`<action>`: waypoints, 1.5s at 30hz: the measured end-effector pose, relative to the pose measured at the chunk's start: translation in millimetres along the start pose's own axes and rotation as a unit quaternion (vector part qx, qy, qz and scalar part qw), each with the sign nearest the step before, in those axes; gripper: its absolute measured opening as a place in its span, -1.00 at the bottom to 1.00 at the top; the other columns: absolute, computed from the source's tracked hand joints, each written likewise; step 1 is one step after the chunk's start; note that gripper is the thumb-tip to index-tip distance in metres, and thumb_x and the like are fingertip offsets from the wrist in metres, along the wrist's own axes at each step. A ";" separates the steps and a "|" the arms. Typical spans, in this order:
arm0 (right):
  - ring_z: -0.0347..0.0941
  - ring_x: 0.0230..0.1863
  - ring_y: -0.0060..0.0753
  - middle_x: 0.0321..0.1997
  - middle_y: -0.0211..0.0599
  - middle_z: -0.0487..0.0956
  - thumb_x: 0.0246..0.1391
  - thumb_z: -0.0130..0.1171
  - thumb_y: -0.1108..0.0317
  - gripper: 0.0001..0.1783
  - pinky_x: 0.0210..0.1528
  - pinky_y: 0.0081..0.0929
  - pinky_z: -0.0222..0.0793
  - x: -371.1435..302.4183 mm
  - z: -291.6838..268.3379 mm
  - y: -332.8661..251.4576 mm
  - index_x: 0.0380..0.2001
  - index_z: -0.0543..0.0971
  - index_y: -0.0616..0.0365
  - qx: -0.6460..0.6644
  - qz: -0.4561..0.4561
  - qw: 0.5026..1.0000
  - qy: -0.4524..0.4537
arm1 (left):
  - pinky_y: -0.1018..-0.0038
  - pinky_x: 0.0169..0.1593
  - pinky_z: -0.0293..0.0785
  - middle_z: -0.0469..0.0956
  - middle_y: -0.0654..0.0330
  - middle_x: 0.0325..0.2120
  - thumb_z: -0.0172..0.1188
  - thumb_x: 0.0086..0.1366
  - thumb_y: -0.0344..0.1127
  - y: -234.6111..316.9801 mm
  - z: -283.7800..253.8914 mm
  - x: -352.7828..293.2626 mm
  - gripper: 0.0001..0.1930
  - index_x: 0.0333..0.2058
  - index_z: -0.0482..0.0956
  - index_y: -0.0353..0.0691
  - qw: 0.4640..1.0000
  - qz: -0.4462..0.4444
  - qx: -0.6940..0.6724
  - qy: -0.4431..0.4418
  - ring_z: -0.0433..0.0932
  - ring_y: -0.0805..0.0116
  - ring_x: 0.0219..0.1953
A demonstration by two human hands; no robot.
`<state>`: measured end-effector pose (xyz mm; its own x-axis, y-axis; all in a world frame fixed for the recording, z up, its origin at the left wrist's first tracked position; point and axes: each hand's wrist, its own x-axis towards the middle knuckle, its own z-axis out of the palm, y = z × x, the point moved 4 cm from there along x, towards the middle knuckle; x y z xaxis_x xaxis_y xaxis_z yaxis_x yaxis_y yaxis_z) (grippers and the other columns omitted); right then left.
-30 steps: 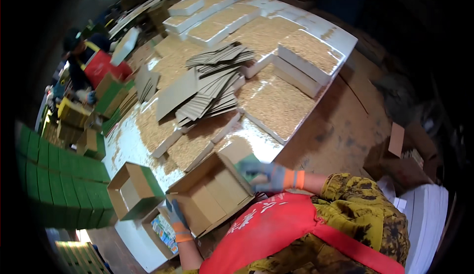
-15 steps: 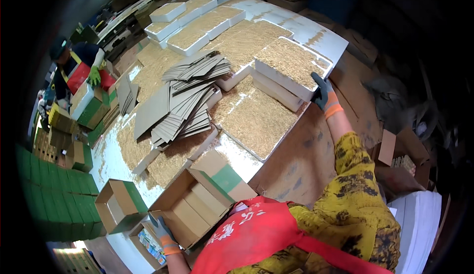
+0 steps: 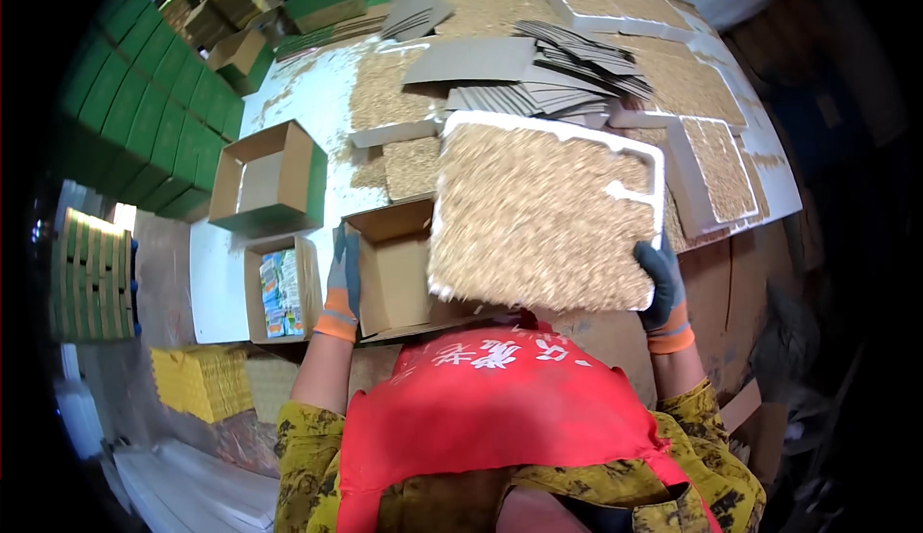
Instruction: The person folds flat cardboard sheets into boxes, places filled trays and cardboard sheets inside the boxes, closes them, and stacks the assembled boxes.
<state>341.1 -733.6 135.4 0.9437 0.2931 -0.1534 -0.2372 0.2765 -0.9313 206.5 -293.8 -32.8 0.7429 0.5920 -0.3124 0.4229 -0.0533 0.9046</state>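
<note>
My right hand (image 3: pixel 660 285), in a grey glove with an orange cuff, grips the right edge of a white foam tray (image 3: pixel 546 208) filled with tan granular material. The tray is lifted and tilted over an open cardboard box (image 3: pixel 396 262) at the table's front edge. My left hand (image 3: pixel 342 283), gloved the same way, holds the left wall of that box. The tray hides most of the box's inside.
A white table (image 3: pixel 288 110) carries more filled foam trays (image 3: pixel 716 163), a heap of flat grey cardboard sheets (image 3: pixel 538 76), an empty open box (image 3: pixel 271 179) and a small box of colourful packets (image 3: pixel 283 291). Green cartons (image 3: pixel 144 100) are stacked at left; yellow packs (image 3: pixel 200 381) lie below.
My right hand reached out to a tray at the far right, then brought it back over the open box. My left hand stayed on the box. The view has swung left.
</note>
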 end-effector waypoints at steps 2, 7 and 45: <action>0.39 0.07 -0.38 0.08 -0.18 0.47 -0.05 0.17 0.39 -0.20 0.12 -0.43 0.32 1.3 42.9 10.8 0.31 0.20 0.28 -0.087 0.003 0.995 -0.051 | 0.49 0.18 0.31 0.35 0.09 0.16 -0.06 0.43 -0.01 -0.9 -0.7 -11.9 -0.41 0.28 0.20 -0.28 0.993 -0.009 -0.118 -0.003 0.36 0.38 0.12; 0.49 -0.11 -0.40 -0.05 -0.10 0.53 -0.16 0.46 0.36 0.03 -0.06 -0.49 0.45 9.9 103.1 74.1 0.35 0.11 0.25 -0.131 0.086 0.983 -0.100 | 0.47 0.07 0.46 0.45 0.10 0.06 -0.11 0.43 0.09 25.0 6.9 -32.8 -0.41 0.22 0.29 -0.25 0.924 -0.050 -0.369 -0.089 0.48 0.36 0.01; 0.26 0.18 0.04 0.12 -0.13 0.34 -0.07 0.24 0.25 -0.35 0.13 0.00 0.29 41.8 225.2 210.0 0.18 0.37 -0.15 -0.549 -0.317 0.565 -0.529 | 0.48 0.12 0.34 0.37 -0.06 0.16 -0.10 0.47 -0.15 29.6 9.2 -11.1 -0.51 0.29 0.21 -0.22 0.980 0.145 0.099 0.097 0.47 0.26 0.06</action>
<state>278.8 -457.2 7.8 -0.0436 0.9967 0.0686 0.9042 0.0685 -0.4215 215.5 -309.4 -5.3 0.7425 0.6692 0.0277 0.3152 -0.3856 0.8672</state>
